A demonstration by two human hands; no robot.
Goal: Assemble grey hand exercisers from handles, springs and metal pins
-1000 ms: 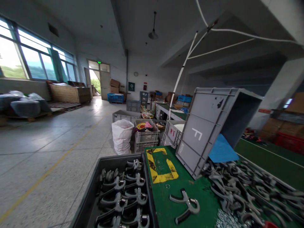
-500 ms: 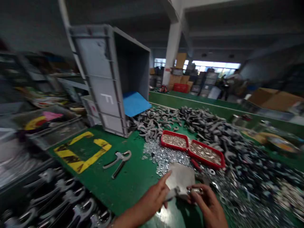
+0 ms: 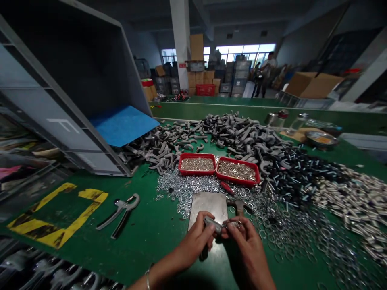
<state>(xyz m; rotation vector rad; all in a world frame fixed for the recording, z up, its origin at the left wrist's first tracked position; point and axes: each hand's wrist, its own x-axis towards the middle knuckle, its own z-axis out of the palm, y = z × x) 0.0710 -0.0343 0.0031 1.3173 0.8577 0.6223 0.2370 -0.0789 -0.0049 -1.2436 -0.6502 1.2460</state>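
Note:
My left hand (image 3: pixel 198 239) is closed around a grey hand-grip handle (image 3: pixel 214 225) with a dark lower end. Pinched in my right hand (image 3: pixel 249 245) is a small metal coil spring (image 3: pixel 234 224), its inner end at the tip of the handle. My fingers hide whether the two are joined. Both hands are over the near edge of a flat metal plate (image 3: pixel 209 203). Just beyond my right hand lies a hammer (image 3: pixel 240 206). A hand gripper (image 3: pixel 123 211) with two handles rests on the green table at the left.
Two red trays (image 3: pixel 198 173) (image 3: pixel 238 181) of small metal parts stand behind the plate, amid loose nuts and rings (image 3: pixel 181 197). Grey handles (image 3: pixel 244 135) are heaped beyond. A grey crate (image 3: pixel 102 159) stands on its side at the left. Pale cylinders (image 3: pixel 341 197) lie at the right.
The view has swung right. My left index finger, stretched out before, is now bent onto the grey handle. The handle and the spring have come together.

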